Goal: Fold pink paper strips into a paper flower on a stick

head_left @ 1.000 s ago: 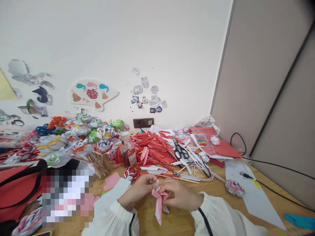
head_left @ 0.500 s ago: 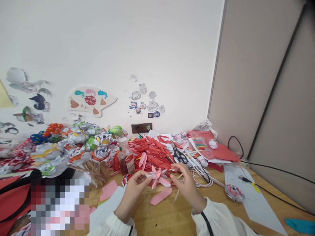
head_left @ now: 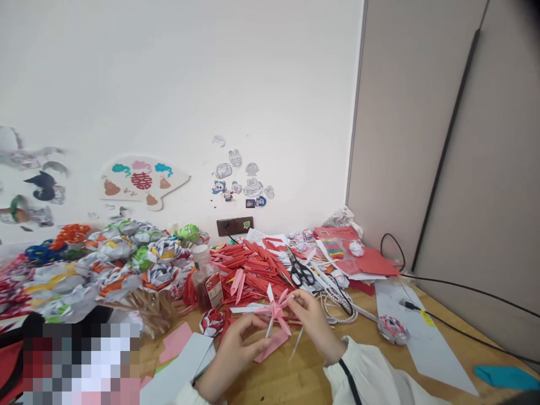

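Observation:
A pink and white folded-paper piece (head_left: 279, 309) with strips sticking out is held between my hands above the wooden table. My right hand (head_left: 313, 322) pinches one pink strip at its upper right. At its lower left, my left hand (head_left: 241, 347) has thumb and fingers around a white strip. Beneath the piece lies a flat pink paper strip (head_left: 270, 347), partly hidden by my left hand. Right behind it spreads a pile of red folded strips (head_left: 257, 264).
Black scissors (head_left: 300, 271) rest by the red pile. A bottle (head_left: 202, 278) and a red-white paper flower (head_left: 212, 322) stand left of it. Many paper flowers (head_left: 122, 253) fill the left. Pearl strings (head_left: 337, 315), a pink-white flower (head_left: 392, 329) and a cable (head_left: 464, 329) lie right.
The view has turned slightly right. The pink and white piece is tilted up, with white strips now pointing upward and left. My left hand has moved lower, beneath the piece's left side.

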`<state>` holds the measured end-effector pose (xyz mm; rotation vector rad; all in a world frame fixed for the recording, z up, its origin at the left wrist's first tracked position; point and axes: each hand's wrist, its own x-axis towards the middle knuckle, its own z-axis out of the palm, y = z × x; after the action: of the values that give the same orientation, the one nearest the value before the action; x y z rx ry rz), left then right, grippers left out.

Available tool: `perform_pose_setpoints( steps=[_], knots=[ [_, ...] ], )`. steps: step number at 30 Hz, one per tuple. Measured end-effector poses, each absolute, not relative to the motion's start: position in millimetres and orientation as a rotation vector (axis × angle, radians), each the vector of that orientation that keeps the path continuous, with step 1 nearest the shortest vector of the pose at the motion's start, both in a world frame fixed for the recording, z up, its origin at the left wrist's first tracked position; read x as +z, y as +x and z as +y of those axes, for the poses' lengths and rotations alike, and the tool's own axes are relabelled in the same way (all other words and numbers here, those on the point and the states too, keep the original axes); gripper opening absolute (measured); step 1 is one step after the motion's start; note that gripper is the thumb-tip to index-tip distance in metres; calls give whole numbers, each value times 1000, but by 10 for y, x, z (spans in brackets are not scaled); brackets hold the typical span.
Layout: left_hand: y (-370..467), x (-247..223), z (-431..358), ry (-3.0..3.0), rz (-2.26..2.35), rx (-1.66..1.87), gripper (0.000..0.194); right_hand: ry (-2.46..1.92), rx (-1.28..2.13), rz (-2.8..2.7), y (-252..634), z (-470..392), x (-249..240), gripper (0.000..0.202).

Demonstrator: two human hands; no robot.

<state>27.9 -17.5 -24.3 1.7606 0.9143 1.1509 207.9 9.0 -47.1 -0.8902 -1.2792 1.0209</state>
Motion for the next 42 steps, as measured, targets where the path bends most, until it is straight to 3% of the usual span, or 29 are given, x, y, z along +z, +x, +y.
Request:
perform_pose_setpoints(
  steps=[5,8,11,19,30,35,42],
  knots=[
    [142,-157,-106,2010,1147,1243,38,-914,934,-1364,2115,56,-356,24],
    [152,-109,-89,2083,1240,1415,24,-909,888,-1515,2063,10,-327,19],
    [223,-104,-98,2200,1144,1347,16,-890,855,-1631,1979,-6,-366,16],
    [284,-190,-98,2284,1226,1270,31,-913,767,-1667,1878,0,-444,14],
    [270,-238,-76,2455,1271,1120,13,-921,813,-1580,1806,12,-569,13],
    [307,-308,-29,2309,1238,1128,20,-948,851,-1497,1793,22,-597,15],
    [327,-337,-29,1985,1262,1133,13,-941,905,-1478,1787,5,-580,19]
  ],
)
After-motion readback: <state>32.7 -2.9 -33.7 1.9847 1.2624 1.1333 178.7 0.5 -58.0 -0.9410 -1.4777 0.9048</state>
